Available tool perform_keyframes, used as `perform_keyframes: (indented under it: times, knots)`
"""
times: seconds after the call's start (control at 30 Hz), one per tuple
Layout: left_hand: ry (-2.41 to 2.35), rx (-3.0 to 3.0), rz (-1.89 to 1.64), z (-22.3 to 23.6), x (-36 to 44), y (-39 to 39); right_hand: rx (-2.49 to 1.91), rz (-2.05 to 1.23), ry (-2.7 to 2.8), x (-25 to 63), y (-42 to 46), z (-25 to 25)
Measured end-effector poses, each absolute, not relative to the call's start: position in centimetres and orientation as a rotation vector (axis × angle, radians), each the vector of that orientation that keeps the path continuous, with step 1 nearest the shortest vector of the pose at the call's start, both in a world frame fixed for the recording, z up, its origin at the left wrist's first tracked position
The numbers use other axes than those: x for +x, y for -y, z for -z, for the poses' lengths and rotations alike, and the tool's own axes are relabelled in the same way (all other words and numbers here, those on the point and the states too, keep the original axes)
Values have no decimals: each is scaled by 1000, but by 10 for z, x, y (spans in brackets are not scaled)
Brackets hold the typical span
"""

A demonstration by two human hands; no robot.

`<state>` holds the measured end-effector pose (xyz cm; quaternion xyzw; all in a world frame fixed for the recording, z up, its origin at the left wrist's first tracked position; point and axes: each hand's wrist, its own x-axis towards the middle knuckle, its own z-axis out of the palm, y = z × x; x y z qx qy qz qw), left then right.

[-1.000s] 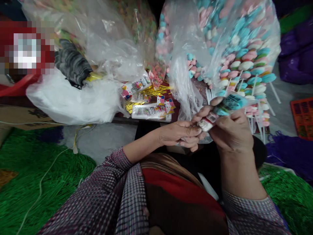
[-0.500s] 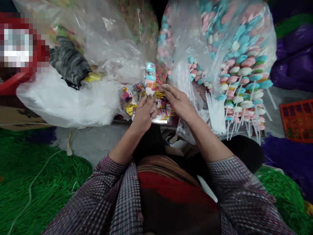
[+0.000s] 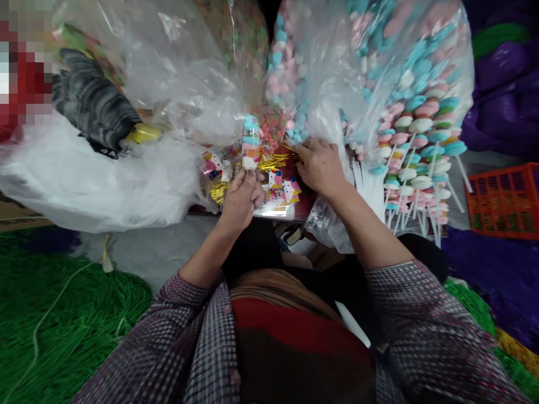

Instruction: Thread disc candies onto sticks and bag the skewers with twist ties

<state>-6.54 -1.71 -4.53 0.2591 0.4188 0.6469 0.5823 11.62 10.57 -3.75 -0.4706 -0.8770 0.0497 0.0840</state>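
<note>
saw a wrapped candy stick (image 3: 251,141), standing nearly upright just above the left hand (image 3: 245,193), pinched at its lower end between thumb and fingers. made out a pale blue top, an orange-pink band below it and white near the base. noticed a clear, shiny wrapper with dark print over the blue part, too small to read. could not see the very bottom, hidden by the fingers. found gold twist ties (image 3: 273,163) too, thin, straight and glossy, lying loose in a flat sheaf between the candy and the right hand (image 3: 322,168), with the far ends close to its fingertips. could not tell whether touching.
</note>
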Motion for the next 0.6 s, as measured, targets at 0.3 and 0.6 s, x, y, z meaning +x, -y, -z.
perform_keyframes:
  times: [0.3,0.6]
  knots:
    - [-983,604,-1496,45,-65,18,-1383,-133,2625,92,-135,60]
    - [-960,457,-1581,40,-62,17,-1509,-86,2489,101,-139,65]
